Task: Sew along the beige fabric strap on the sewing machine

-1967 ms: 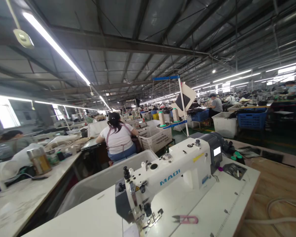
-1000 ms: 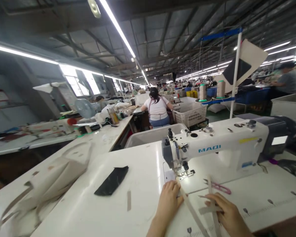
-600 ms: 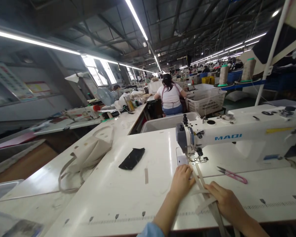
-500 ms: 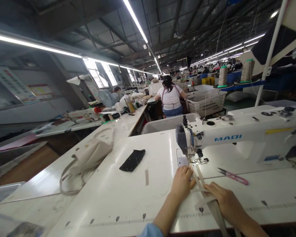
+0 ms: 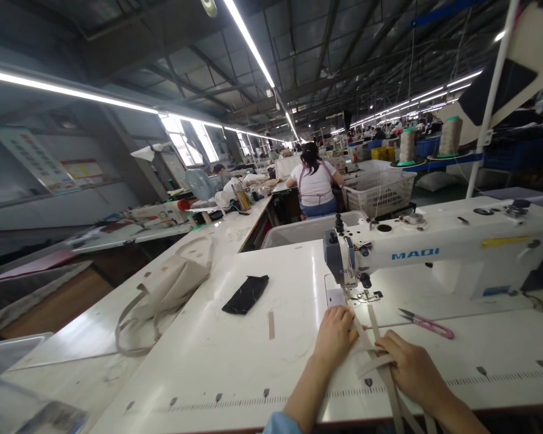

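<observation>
Just in front of the needle area of a white sewing machine (image 5: 434,250), my left hand (image 5: 337,331) is closed on a beige strap, its fingertips near the presser foot. To its right, my right hand (image 5: 409,361) pinches other lengths of the beige strap (image 5: 391,392), which cross each other and hang over the table's front edge. One strap end stands up between the hands, close below the presser foot. Pink-handled thread snips (image 5: 429,323) lie on the table right of the hands.
A black fabric piece (image 5: 245,294) and a short beige strip (image 5: 271,325) lie on the white table (image 5: 199,355). Left of them rests a beige bag (image 5: 176,280). Ahead, a person (image 5: 315,181) sits beside a white basket (image 5: 380,194). Thread cones (image 5: 407,146) stand at the right.
The upright strap end has shifted right, apart from the strap at my left hand. My right hand has moved slightly with the straps. The view has shifted a little.
</observation>
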### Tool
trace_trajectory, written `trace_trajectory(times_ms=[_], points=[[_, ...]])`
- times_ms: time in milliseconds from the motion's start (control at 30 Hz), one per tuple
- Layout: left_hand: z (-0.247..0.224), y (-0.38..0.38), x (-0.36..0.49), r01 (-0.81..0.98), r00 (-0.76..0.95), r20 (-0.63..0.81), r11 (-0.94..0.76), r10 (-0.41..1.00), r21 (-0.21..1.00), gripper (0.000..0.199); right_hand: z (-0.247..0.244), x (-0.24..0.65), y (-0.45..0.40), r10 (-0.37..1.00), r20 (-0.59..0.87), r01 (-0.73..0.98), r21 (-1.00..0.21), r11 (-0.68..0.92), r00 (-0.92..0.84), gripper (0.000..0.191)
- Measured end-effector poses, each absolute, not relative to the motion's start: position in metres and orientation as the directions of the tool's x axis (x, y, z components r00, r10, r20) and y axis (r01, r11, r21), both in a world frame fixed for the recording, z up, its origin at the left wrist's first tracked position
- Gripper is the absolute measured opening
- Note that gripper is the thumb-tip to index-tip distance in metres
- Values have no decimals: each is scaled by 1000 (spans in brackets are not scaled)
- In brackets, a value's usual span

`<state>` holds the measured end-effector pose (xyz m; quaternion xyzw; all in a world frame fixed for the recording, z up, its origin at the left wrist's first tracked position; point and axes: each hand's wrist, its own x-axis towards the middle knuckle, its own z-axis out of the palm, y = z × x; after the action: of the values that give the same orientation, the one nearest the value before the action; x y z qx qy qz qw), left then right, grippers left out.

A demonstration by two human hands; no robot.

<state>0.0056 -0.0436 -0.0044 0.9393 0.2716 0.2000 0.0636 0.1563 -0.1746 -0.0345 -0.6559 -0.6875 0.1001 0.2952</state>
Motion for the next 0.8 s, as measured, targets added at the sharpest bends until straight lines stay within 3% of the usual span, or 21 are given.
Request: trace_trajectory(times_ms=[133, 333, 500, 800], points=[[-7, -43, 4, 482, 782, 333, -850, 527, 214, 20, -31, 156, -173, 962, 271, 860, -496, 117, 25, 37], [-7, -42, 3, 481, 785, 327, -850, 526, 214, 17, -43, 161, -177, 932, 359, 835, -527, 160, 48, 26], [-5, -42, 2, 469, 790, 331, -856, 517, 218, 17, -37, 158, -172, 937, 340, 876, -472, 99, 78, 22], [-3, -44, 3, 469, 782, 351, -857, 515, 214, 16, -38, 161, -190, 768, 634, 743, -557, 371, 92, 23]])
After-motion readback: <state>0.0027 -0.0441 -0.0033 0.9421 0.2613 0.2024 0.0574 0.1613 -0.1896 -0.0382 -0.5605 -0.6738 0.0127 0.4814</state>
